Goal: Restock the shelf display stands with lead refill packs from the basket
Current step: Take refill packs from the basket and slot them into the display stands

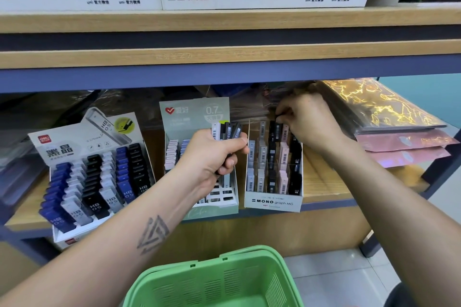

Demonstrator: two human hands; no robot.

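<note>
Shelf (324,189) carries three stands; green basket (217,281) below. Left hand (212,154) grips a fan of packs (227,131) before the middle stand (194,117). Right hand (309,119) pinches a black pack (279,119) over the MONO stand's (273,203) rear row.

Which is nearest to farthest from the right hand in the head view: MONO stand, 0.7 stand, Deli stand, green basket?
From the right hand:
1. MONO stand, directly beneath it.
2. 0.7 stand, to its left.
3. Deli stand, far left.
4. Green basket, lowest, by the viewer.
</note>
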